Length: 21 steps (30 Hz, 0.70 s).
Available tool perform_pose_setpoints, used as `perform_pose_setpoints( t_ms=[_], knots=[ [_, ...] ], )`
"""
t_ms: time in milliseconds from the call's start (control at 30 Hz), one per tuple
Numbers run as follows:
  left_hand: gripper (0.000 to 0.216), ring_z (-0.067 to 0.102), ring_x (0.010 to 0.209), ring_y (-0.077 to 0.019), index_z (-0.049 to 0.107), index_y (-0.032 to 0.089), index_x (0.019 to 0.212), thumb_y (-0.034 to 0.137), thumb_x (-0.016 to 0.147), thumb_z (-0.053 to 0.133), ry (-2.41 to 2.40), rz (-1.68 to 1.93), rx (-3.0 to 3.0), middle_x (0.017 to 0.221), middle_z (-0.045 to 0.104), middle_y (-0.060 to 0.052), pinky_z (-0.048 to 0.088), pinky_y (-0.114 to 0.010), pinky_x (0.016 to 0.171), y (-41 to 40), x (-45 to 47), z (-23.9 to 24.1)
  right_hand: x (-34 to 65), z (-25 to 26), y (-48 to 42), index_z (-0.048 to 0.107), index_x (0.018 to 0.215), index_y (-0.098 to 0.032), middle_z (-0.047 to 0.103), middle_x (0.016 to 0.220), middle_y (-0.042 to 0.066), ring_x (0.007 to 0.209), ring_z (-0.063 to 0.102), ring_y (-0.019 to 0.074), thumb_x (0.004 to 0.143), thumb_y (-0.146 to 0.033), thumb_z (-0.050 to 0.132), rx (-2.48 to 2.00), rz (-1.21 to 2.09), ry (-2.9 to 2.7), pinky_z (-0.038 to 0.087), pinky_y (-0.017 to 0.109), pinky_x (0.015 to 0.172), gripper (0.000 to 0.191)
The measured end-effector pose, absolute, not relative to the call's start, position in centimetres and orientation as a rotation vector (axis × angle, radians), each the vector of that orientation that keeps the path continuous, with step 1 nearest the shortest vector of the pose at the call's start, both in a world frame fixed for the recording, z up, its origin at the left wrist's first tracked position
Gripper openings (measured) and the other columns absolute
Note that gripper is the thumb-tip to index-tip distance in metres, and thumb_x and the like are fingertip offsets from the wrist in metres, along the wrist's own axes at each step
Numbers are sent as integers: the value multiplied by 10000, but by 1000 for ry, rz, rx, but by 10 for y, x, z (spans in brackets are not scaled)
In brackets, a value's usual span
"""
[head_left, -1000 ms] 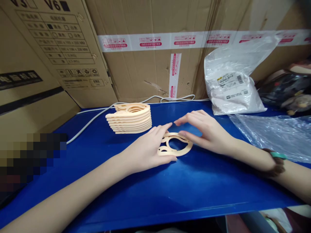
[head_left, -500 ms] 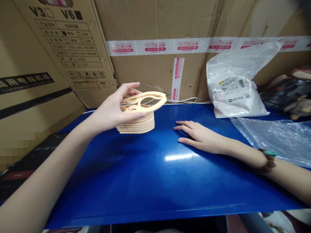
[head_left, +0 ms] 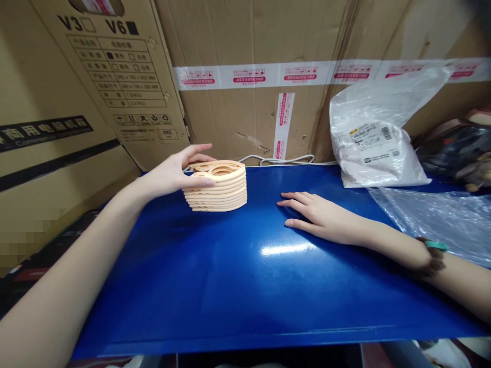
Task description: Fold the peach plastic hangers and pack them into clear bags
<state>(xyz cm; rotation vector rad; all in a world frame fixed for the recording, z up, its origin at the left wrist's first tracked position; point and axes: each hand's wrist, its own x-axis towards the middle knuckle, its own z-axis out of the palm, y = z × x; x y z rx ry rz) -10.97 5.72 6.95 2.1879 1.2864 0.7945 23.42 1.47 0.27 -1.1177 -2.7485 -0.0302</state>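
Note:
A stack of cream plastic folding hangers [head_left: 220,197] stands on the blue table, layered flat one on another. My left hand [head_left: 180,171] is at the top of the stack's left end, its thumb along the near side of the top folding hanger [head_left: 232,166] and some fingers behind it, partly hidden. That top hanger lies level on those below. To the right, my right hand [head_left: 316,212] rests palm down on the table, fingers spread, holding nothing and apart from the stack.
Cardboard boxes [head_left: 245,30] wall off the back and left. A white cable [head_left: 287,161] runs along the table's [head_left: 230,286] back edge. At the right are a white plastic bag [head_left: 378,153] with a label and a clear plastic sheet [head_left: 441,220]. A dark device [head_left: 42,266] lies left.
The top hanger, held tilted above the stack before, has come down flat onto it with my left hand. My right hand stays where it was on the table; the view has shifted slightly.

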Motion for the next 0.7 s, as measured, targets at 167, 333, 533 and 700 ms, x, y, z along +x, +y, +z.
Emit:
perform_pose_setpoints(
  t_ms=[167, 333, 533, 700],
  knots=[
    [860, 528, 1246, -280, 345, 258, 1454, 442, 718, 749, 1289, 765, 2181, 1370, 558, -95, 361, -435, 1092, 56, -107, 69, 235, 2, 15, 509, 1362, -150, 477, 1428, 180, 1260, 498, 316, 966, -546, 343, -1112, -56, -2747, 392, 519, 1040, 584],
    [832, 503, 1276, -290, 366, 269, 1452, 451, 728, 733, 1285, 717, 2194, 1415, 518, -93, 367, -427, 1092, 59, -109, 69, 234, 2, 15, 509, 1362, -148, 478, 1427, 181, 1260, 498, 320, 967, -544, 342, -1113, -71, -2752, 409, 514, 1026, 583],
    [843, 475, 1297, -317, 387, 300, 1441, 452, 693, 745, 1342, 701, 2190, 1459, 463, -94, 367, -467, 1090, 57, -115, 73, 235, 1, 15, 522, 1354, -166, 489, 1420, 181, 1257, 506, 318, 963, -534, 369, -1090, -61, -2728, 416, 520, 1018, 559],
    [836, 521, 1244, -321, 435, 299, 1408, 473, 652, 748, 1375, 679, 2178, 1378, 539, -89, 397, -467, 1065, 56, -116, 77, 235, 1, 16, 521, 1358, -162, 485, 1424, 189, 1255, 508, 321, 962, -531, 372, -1092, -57, -2728, 419, 522, 1014, 561]
  ],
)
